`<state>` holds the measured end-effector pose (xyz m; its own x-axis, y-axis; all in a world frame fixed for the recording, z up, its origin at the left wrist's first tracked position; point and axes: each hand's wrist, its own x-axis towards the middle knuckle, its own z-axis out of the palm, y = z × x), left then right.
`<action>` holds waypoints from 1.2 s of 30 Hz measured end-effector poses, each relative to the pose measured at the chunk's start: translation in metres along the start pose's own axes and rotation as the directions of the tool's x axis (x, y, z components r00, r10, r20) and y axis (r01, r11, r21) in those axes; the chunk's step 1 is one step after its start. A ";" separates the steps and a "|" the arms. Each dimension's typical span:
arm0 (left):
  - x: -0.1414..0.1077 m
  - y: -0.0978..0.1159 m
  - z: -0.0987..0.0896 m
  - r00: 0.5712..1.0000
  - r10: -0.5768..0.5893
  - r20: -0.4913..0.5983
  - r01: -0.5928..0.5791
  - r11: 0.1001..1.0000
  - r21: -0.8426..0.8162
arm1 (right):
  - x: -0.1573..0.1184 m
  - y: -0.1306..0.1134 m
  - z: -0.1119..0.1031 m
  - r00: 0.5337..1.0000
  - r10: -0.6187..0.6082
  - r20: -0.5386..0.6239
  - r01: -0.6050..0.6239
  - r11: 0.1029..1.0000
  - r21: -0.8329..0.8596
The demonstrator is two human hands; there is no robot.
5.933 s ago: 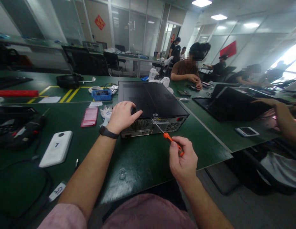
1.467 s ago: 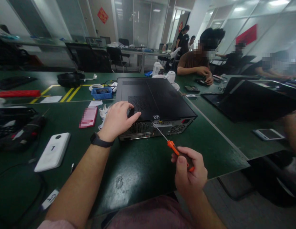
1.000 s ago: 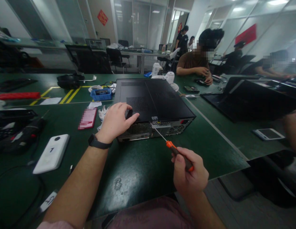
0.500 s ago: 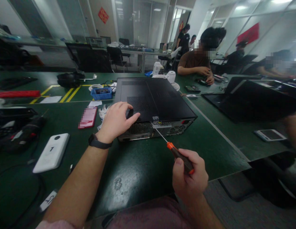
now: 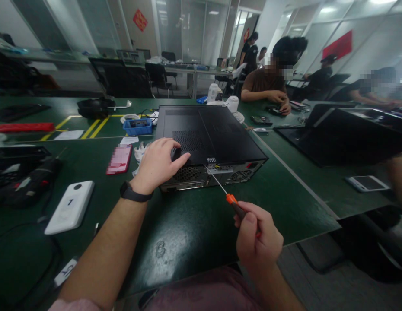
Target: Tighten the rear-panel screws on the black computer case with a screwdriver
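Note:
A black computer case (image 5: 217, 129) lies flat on the green table, its rear panel with vents and a fan grille facing me. My left hand (image 5: 160, 162) rests on the near left corner of its top, thumb and fingers apart. My right hand (image 5: 261, 239) is wrapped round the handle of a screwdriver (image 5: 231, 199) with an orange and dark grip. The shaft points up and left, and its tip meets the upper edge of the rear panel near a small checkered label (image 5: 212, 160). Whether the tip sits in a screw is too small to tell.
Left of the case are a red phone (image 5: 119, 159), a white power bank (image 5: 70, 207), a crumpled white glove (image 5: 140, 152) and a blue bin (image 5: 138, 126). To the right stand a black laptop (image 5: 346, 134) and a phone (image 5: 368, 183). A co-worker (image 5: 266, 86) sits across the table.
My right hand has turned on the screwdriver handle, the thumb now further over the top and more of the grip covered. The left hand and the case have stayed put.

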<state>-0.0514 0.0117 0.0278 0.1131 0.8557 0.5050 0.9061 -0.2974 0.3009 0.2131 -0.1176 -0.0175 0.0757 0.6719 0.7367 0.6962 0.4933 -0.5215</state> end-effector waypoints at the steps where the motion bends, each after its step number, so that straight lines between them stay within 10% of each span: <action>1: 0.000 0.000 0.000 1.000 0.000 -0.002 0.000 1.000 -0.001 | 0.000 0.000 0.000 1.000 0.019 0.006 -0.019 1.000 -0.004; 36: 0.000 -0.002 0.002 1.000 0.010 -0.012 -0.010 1.000 -0.002 | 0.004 -0.001 0.001 0.997 -0.069 -0.036 0.067 0.997 -0.030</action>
<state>-0.0519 0.0129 0.0254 0.1169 0.8475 0.5178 0.9042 -0.3065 0.2974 0.2124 -0.1146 -0.0142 0.0538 0.6160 0.7859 0.7205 0.5210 -0.4577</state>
